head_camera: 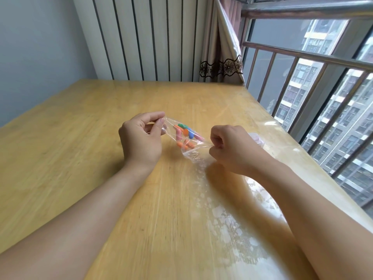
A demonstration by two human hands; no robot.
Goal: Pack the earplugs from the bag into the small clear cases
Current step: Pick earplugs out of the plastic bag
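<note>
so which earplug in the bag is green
The green earplug at the far top of the cluster in the bag; the rest around it are orange, pink and blue.

We see a light wooden table [84, 126] with a glossy transparent cover, which reflects daylight on its right part; behind it stands a white panel with dark vertical stripes [149, 37], and to the left a plain pale blue-grey wall [36, 53]; a beige curtain [220, 43] with a dark lace band hangs at the far right corner; on the right a window with a metal railing [302, 55] shows tall apartment buildings [331, 122] outside under grey light.
</note>
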